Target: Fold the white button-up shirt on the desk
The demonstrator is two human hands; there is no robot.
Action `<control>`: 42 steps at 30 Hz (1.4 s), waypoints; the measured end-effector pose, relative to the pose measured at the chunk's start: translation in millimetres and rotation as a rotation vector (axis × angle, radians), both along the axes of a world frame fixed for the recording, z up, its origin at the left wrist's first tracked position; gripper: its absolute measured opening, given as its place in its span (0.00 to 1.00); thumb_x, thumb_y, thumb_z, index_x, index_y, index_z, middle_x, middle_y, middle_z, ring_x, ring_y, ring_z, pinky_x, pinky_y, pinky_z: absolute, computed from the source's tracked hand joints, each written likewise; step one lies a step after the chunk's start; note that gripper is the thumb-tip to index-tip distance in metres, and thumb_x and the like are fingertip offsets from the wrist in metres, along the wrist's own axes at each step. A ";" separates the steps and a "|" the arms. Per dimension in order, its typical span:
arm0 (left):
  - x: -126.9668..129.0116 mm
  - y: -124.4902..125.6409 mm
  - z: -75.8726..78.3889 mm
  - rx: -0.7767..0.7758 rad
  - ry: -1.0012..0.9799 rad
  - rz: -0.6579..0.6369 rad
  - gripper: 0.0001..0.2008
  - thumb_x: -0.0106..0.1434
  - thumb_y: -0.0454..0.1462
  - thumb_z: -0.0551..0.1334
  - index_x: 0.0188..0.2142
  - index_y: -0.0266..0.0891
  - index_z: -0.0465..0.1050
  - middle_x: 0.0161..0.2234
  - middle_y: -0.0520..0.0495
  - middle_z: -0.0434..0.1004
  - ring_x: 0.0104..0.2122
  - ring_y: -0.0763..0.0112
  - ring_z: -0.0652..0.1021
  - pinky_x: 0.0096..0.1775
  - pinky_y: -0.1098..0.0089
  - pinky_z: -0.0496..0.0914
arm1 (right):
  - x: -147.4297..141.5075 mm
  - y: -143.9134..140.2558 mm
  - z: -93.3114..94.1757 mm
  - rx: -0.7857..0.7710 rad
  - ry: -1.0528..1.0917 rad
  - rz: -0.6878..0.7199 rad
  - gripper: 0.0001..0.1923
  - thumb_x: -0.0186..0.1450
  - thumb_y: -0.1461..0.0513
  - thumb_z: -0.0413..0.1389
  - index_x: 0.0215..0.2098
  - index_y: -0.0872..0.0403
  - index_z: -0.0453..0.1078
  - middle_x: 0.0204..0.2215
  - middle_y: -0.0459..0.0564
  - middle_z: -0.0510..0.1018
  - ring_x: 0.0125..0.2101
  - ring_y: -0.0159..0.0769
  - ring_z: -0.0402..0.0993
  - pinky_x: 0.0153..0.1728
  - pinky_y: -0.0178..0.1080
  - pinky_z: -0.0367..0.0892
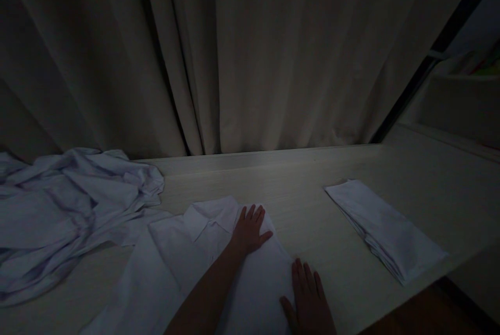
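A white collared shirt [195, 251] lies spread on the pale surface in front of me, its collar pointing away. My left hand [250, 232] rests flat near the shirt's right shoulder, just beside the collar, with its fingers stretched out. Lower down, my right hand [308, 296] lies flat along the right edge of the shirt, thumb apart from the fingers. Neither hand grips anything. The lower part of the shirt runs out of view at the bottom, partly behind my left forearm.
To the left sits a loose heap of crumpled white cloth [70, 205], touching or close to the shirt. A folded white garment [385, 225] lies on the right near the table's front edge [414, 284]. Long beige curtains [273, 59] hang behind the table [289, 184].
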State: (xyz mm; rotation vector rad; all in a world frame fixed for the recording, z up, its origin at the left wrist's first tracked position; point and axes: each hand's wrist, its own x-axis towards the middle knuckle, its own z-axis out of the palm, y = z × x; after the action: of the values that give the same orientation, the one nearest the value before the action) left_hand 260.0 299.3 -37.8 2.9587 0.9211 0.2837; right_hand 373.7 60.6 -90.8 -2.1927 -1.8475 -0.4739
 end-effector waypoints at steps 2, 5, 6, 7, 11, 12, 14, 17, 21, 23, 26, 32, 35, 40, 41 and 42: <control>-0.6 1.0 0.0 -0.034 0.015 -0.011 0.44 0.57 0.62 0.40 0.63 0.37 0.47 0.65 0.41 0.51 0.64 0.52 0.51 0.62 0.49 0.44 | 1.1 0.0 2.0 -0.017 -0.025 0.012 0.41 0.63 0.46 0.46 0.66 0.51 0.32 0.61 0.60 0.58 0.58 0.55 0.59 0.52 0.59 0.62; -1.5 4.1 3.1 -0.086 0.023 -0.040 0.49 0.52 0.66 0.41 0.63 0.35 0.45 0.65 0.38 0.48 0.64 0.49 0.48 0.62 0.47 0.41 | 2.2 -0.7 6.4 -0.053 -0.061 0.027 0.37 0.64 0.45 0.46 0.66 0.45 0.39 0.61 0.59 0.57 0.58 0.56 0.57 0.51 0.60 0.62; -1.3 4.8 5.5 -0.104 0.029 -0.048 0.51 0.51 0.67 0.42 0.63 0.34 0.45 0.65 0.38 0.48 0.64 0.49 0.48 0.62 0.47 0.41 | 2.1 -1.2 8.1 -0.062 -0.067 0.029 0.36 0.64 0.45 0.46 0.65 0.44 0.40 0.61 0.60 0.57 0.58 0.57 0.57 0.51 0.60 0.62; -0.9 4.9 8.5 -0.122 0.037 -0.052 0.52 0.50 0.67 0.42 0.63 0.34 0.45 0.65 0.37 0.47 0.64 0.48 0.48 0.62 0.47 0.41 | 1.7 -1.8 10.0 -0.070 -0.070 0.033 0.36 0.64 0.45 0.46 0.65 0.44 0.40 0.61 0.60 0.57 0.59 0.57 0.56 0.51 0.61 0.62; 2.1 -9.4 22.3 -0.129 0.033 -0.061 0.50 0.53 0.65 0.45 0.63 0.31 0.45 0.65 0.33 0.46 0.65 0.48 0.47 0.62 0.48 0.41 | -1.8 -4.0 17.0 -0.083 -0.040 0.020 0.36 0.64 0.45 0.46 0.65 0.46 0.41 0.63 0.60 0.54 0.60 0.56 0.52 0.53 0.61 0.59; 2.3 -17.5 24.2 -0.115 0.008 -0.075 0.46 0.56 0.62 0.45 0.63 0.31 0.45 0.65 0.33 0.45 0.65 0.50 0.46 0.62 0.50 0.41 | -2.7 -4.4 18.5 -0.082 -0.023 0.013 0.36 0.64 0.46 0.45 0.65 0.47 0.41 0.63 0.59 0.53 0.61 0.55 0.52 0.54 0.60 0.58; 1.3 -36.9 24.1 -0.093 -0.040 -0.143 0.38 0.62 0.56 0.42 0.63 0.33 0.45 0.66 0.37 0.45 0.65 0.57 0.46 0.63 0.55 0.42 | -4.3 -5.0 21.0 -0.079 0.013 0.005 0.36 0.64 0.47 0.45 0.66 0.48 0.40 0.64 0.57 0.52 0.61 0.53 0.51 0.56 0.59 0.57; -4.0 -63.4 14.2 -0.104 -0.037 -0.241 0.33 0.64 0.54 0.40 0.63 0.40 0.47 0.65 0.42 0.49 0.65 0.61 0.49 0.63 0.57 0.45 | -5.7 -5.5 23.8 -0.087 0.060 0.004 0.35 0.65 0.47 0.45 0.65 0.48 0.41 0.64 0.55 0.51 0.62 0.52 0.51 0.57 0.58 0.56; -10.6 -75.8 0.1 -0.101 -0.010 -0.215 0.35 0.62 0.57 0.41 0.64 0.44 0.44 0.66 0.43 0.48 0.64 0.56 0.50 0.62 0.51 0.47 | -6.0 -6.1 24.3 -0.089 0.098 -0.013 0.34 0.65 0.48 0.45 0.65 0.49 0.42 0.64 0.54 0.51 0.62 0.50 0.50 0.57 0.58 0.55; -11.6 -75.4 -1.0 -0.090 -0.009 -0.205 0.35 0.61 0.57 0.41 0.64 0.45 0.43 0.66 0.43 0.46 0.65 0.54 0.49 0.61 0.49 0.47 | -5.7 -6.5 22.7 -0.078 0.107 -0.011 0.35 0.66 0.48 0.45 0.65 0.51 0.41 0.64 0.54 0.52 0.62 0.48 0.49 0.58 0.56 0.54; -11.7 -74.4 2.2 -0.089 -0.022 -0.193 0.37 0.61 0.58 0.42 0.64 0.42 0.41 0.66 0.41 0.45 0.65 0.53 0.48 0.62 0.50 0.46 | -5.2 -7.3 20.0 -0.041 0.121 -0.015 0.36 0.66 0.50 0.45 0.66 0.56 0.41 0.63 0.55 0.55 0.63 0.45 0.49 0.59 0.53 0.53; -12.8 -74.7 2.3 -0.135 -0.048 -0.191 0.38 0.60 0.59 0.43 0.64 0.43 0.44 0.66 0.41 0.45 0.65 0.51 0.46 0.62 0.49 0.44 | -5.7 -7.9 20.4 -0.029 0.138 -0.038 0.30 0.67 0.51 0.44 0.62 0.57 0.52 0.62 0.55 0.59 0.62 0.44 0.52 0.59 0.53 0.53; -12.7 -74.2 1.4 -0.142 -0.050 -0.182 0.39 0.59 0.60 0.43 0.64 0.43 0.45 0.66 0.41 0.45 0.65 0.50 0.46 0.62 0.48 0.43 | -6.9 -7.7 23.6 -0.022 0.133 -0.047 0.27 0.67 0.52 0.45 0.61 0.56 0.56 0.61 0.54 0.59 0.62 0.43 0.52 0.59 0.52 0.54; -8.9 -75.0 6.1 -0.122 -0.037 -0.141 0.39 0.58 0.61 0.42 0.63 0.42 0.49 0.65 0.41 0.49 0.64 0.48 0.48 0.61 0.45 0.43 | -8.3 -7.1 28.3 -0.016 0.132 -0.054 0.26 0.67 0.52 0.45 0.60 0.54 0.57 0.61 0.54 0.60 0.61 0.43 0.53 0.58 0.53 0.56; -8.1 -75.3 7.0 -0.119 -0.033 -0.126 0.39 0.59 0.60 0.42 0.62 0.41 0.51 0.65 0.40 0.50 0.64 0.49 0.49 0.61 0.45 0.43 | -8.3 -7.0 28.7 -0.016 0.135 -0.052 0.26 0.66 0.52 0.45 0.60 0.54 0.57 0.61 0.55 0.60 0.61 0.44 0.54 0.58 0.53 0.56; -7.4 -75.3 7.4 -0.116 -0.032 -0.112 0.38 0.59 0.60 0.42 0.62 0.41 0.52 0.65 0.40 0.51 0.64 0.50 0.50 0.61 0.46 0.44 | -8.3 -6.8 29.1 -0.017 0.137 -0.049 0.27 0.66 0.52 0.45 0.60 0.54 0.57 0.61 0.55 0.60 0.61 0.44 0.54 0.58 0.53 0.56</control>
State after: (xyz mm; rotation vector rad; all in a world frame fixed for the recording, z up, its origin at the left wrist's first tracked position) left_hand 252.6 223.9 -30.5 2.8767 0.7379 0.2637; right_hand 365.4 53.8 -61.7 -2.2261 -1.7367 -0.3088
